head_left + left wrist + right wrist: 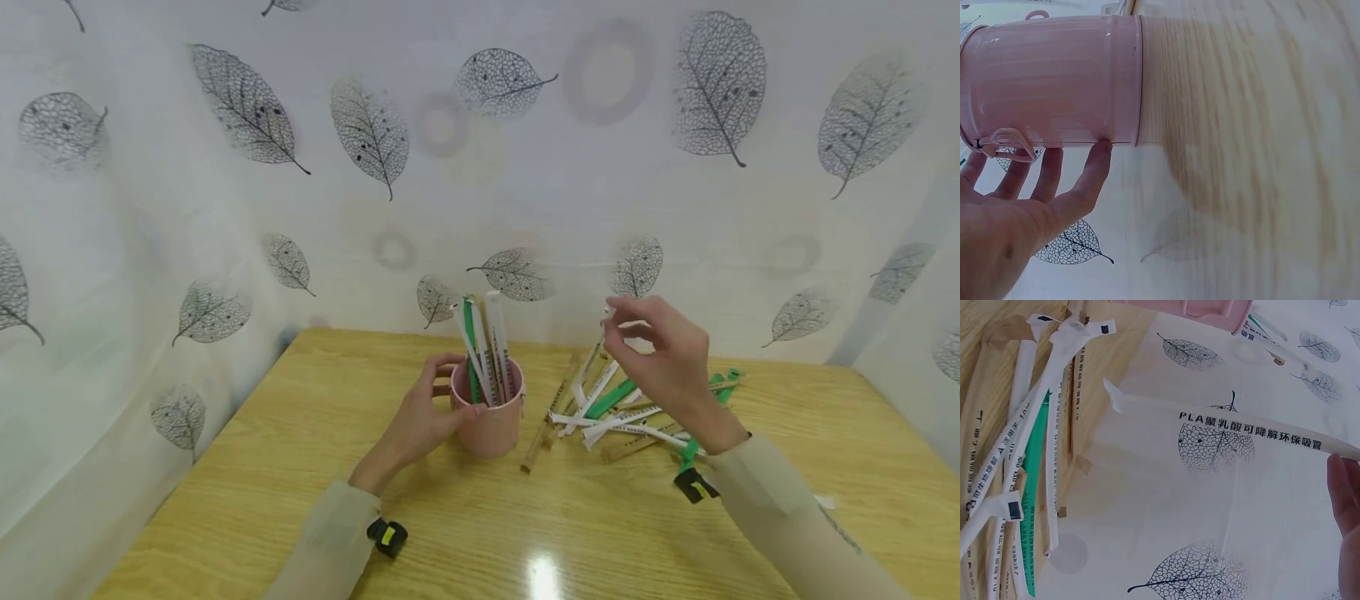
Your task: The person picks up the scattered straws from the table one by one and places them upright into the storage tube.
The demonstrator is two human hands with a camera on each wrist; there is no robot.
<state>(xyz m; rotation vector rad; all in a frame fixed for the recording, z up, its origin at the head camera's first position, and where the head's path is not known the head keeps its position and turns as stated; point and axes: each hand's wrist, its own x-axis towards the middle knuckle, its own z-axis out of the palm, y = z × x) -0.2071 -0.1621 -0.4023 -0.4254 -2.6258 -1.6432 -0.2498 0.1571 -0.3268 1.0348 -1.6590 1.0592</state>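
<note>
My left hand [425, 417] holds the side of a small pink bucket [491, 433], thumb at the front rim and fingers behind. The bucket, standing on the table, shows a small loop handle in the left wrist view. Several wrapped straws [497, 350], white, green and brown, stand upright in it. To the right, my right hand [663, 354] pinches one end of a white paper-wrapped straw [1241, 428] printed with dark lettering. That straw hangs down at a slant in the head view, above a loose pile of wrapped straws [622, 417].
The pile lies on the wooden table [337, 375] to the right of the bucket, its straws crossing each other, with a brown one [532, 454] nearest the bucket. A leaf-patterned curtain [510, 192] hangs along the table's back edge.
</note>
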